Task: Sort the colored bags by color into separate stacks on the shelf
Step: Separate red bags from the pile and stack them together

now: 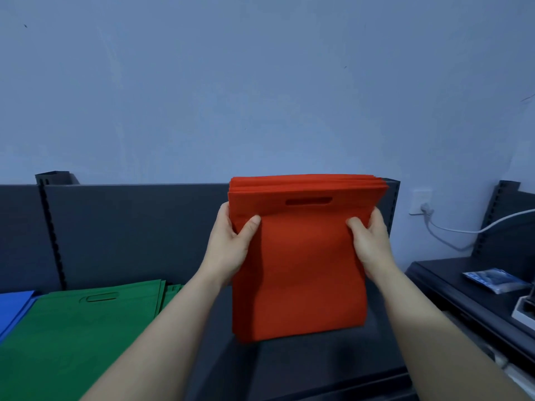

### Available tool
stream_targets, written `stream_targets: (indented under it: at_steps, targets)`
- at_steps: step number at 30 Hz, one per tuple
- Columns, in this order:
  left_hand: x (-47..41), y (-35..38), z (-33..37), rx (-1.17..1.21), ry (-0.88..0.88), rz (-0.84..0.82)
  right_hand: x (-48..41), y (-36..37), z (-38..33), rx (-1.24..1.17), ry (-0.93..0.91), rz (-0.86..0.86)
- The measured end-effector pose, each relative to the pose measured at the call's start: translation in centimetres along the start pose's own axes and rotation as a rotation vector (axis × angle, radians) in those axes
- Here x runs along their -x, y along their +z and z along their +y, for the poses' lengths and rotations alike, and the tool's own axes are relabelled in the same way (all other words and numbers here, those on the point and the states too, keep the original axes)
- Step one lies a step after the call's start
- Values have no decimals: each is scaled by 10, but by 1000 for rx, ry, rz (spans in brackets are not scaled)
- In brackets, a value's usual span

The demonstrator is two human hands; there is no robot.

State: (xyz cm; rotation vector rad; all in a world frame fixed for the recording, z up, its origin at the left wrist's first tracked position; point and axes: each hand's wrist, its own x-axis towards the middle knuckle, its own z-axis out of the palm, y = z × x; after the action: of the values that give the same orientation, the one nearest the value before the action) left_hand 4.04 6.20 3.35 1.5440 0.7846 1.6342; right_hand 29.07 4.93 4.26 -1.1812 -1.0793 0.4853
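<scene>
Both hands hold a stack of red bags (301, 267) upright, its bottom edge on the dark shelf (318, 369). The left hand (231, 244) and right hand (372, 241) pinch its sides, thumbs in front. The bags look soft, thin and light, like felt cloth, so the sides are best to grip. The green bags (72, 337) and blue bags (14, 308) lie flat nearby.

Both hands, left (231, 244) and right (372, 241), grip an upright stack of red bags (301, 264) over the dark shelf (304, 366), beside the green bags (72, 337).
</scene>
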Motion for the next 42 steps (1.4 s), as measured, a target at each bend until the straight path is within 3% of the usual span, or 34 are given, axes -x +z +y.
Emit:
stream_targets:
  at_steps: [4, 11, 20, 28, 37, 42]
  targets:
    - [15, 1, -27, -143, -121, -35, 20, 2, 17, 83, 16, -24]
    - [4, 1, -18, -185, -125, 39, 16, 2, 6, 148, -81, 32]
    - [-13, 4, -17, 88, -262, 168, 20, -22, 36, 88, 205, -173]
    - [18, 15, -79, -179, -674, -197, 7, -42, 53, 60, 350, -123]
    - [49, 50, -122, -299, -773, -156, -4, -51, 108, 452, 405, -116]
    - [61, 73, -133, -341, -757, -89, -9, -57, 134, 660, 433, -203]
